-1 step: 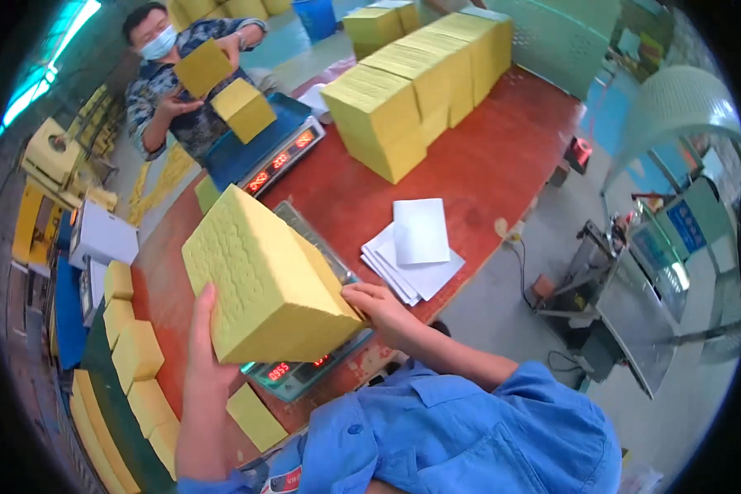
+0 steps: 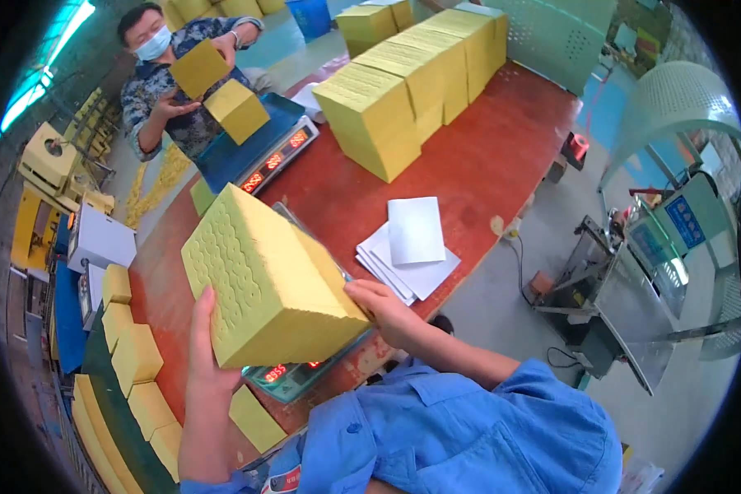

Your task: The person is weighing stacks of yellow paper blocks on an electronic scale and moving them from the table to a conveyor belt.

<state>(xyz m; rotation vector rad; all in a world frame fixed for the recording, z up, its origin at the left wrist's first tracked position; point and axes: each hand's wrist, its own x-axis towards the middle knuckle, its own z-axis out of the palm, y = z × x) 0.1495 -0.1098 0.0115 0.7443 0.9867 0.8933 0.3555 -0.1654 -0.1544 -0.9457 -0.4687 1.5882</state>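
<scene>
Between my two hands is a thick block of stacked yellow paper (image 2: 276, 284), tilted, with a wavy stamped pattern on its left face. My left hand (image 2: 201, 342) presses its thumb on that patterned face, the other fingers hidden behind. At the block's right edge my right hand (image 2: 384, 313) grips with bent fingers. Beneath the block lies a digital scale (image 2: 305, 380) with red lit digits, mostly covered; whether the block touches it I cannot tell. A small yellow piece (image 2: 256, 420) rests on the table beside my left forearm.
Across the red table (image 2: 486, 156), a masked co-worker (image 2: 181, 74) holds a yellow block near another block (image 2: 237, 111) on a second scale (image 2: 281, 156). White sheets (image 2: 416, 235) lie to the right. Yellow stacks (image 2: 379, 123) stand behind; more blocks (image 2: 137, 356) line the left edge.
The view has shifted slightly, and the stamped pattern on the block shows more sharply. Both hands keep their hold.
</scene>
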